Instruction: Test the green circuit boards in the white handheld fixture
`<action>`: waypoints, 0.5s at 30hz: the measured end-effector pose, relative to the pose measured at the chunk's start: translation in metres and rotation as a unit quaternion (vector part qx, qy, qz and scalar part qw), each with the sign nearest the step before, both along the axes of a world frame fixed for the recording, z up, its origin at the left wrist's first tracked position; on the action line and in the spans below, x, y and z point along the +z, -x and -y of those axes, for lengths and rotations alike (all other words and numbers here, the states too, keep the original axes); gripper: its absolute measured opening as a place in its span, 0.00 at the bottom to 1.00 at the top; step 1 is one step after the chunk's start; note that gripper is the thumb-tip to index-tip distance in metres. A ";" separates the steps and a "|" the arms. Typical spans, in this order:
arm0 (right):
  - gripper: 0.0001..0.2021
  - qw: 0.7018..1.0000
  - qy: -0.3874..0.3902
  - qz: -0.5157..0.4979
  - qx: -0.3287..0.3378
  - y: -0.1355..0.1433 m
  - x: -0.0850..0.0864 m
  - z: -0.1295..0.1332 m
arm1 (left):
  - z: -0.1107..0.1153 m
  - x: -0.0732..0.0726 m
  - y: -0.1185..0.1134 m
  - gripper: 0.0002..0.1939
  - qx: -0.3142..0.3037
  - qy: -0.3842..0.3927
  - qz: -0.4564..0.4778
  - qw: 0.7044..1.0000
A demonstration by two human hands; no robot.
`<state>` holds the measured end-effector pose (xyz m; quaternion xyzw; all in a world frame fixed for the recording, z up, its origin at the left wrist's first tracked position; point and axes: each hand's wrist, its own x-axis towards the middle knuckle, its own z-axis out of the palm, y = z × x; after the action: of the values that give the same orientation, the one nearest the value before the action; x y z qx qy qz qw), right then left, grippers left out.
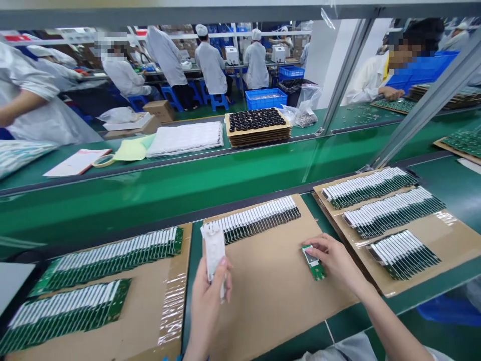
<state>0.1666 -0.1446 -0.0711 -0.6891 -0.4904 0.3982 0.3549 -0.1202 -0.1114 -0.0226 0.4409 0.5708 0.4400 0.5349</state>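
My left hand [214,288] is closed round a long white plastic casing [215,248], held upright above the left edge of the middle cardboard sheet [263,296]. Between the thumb and fingers of my right hand [330,255] is a small green circuit board [314,269] with a grey-and-white part at its upper end. That board is over the right part of the same sheet. Behind my left hand, a row of overlapping white-and-dark pieces [259,215] lies along the sheet's far edge.
Rows of green boards with white parts [108,260] cover the left cardboard [150,306]. More rows [394,213] lie on the right cardboard [451,245]. Across the green belt [225,173] stand stacked trays of black round parts [257,120]. A metal post [347,70] rises beyond. Several co-workers sit or stand behind.
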 end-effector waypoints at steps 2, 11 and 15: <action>0.17 0.998 -0.013 0.057 0.023 0.001 -0.006 0.004 | -0.002 0.001 0.019 0.13 0.052 -0.017 -0.012 0.998; 0.16 0.989 -0.077 0.080 0.094 0.106 0.007 -0.018 | 0.007 -0.022 0.070 0.22 0.155 0.002 -0.038 0.987; 0.15 0.985 -0.089 0.016 0.144 0.190 -0.001 -0.034 | 0.013 -0.035 0.063 0.28 0.173 0.011 -0.012 0.985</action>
<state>-0.0231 -0.1102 -0.0719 -0.5837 -0.6235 0.3885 0.3459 -0.1834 -0.1247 -0.0580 0.3350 0.6499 0.5138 0.4488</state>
